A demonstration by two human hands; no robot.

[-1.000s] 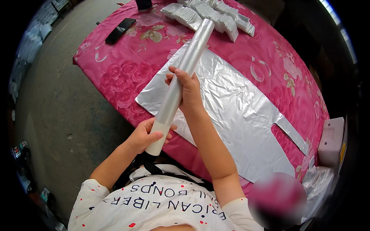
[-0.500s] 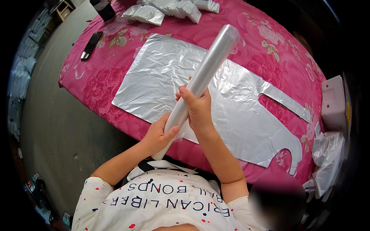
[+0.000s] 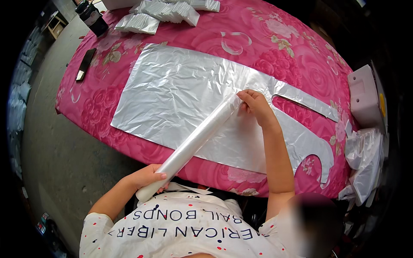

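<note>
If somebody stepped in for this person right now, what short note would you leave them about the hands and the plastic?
Left hand: gripping the near end of the rolled clear plastic.
Right hand: fingers at the roll's far end, over the flat plastic sheet.
Sheet lies spread on the pink flowered table; folded plastic packs sit at the far edge.
Done: one piece rolled.
Left, probably: the spread sheet, not rolled.

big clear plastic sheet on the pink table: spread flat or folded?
Spread flat. The clear apron-shaped plastic sheet lies open across the pink floral tablecloth, its strap cutouts visible at the right. The right hand touches the rolled plastic tube lying over it.
</note>
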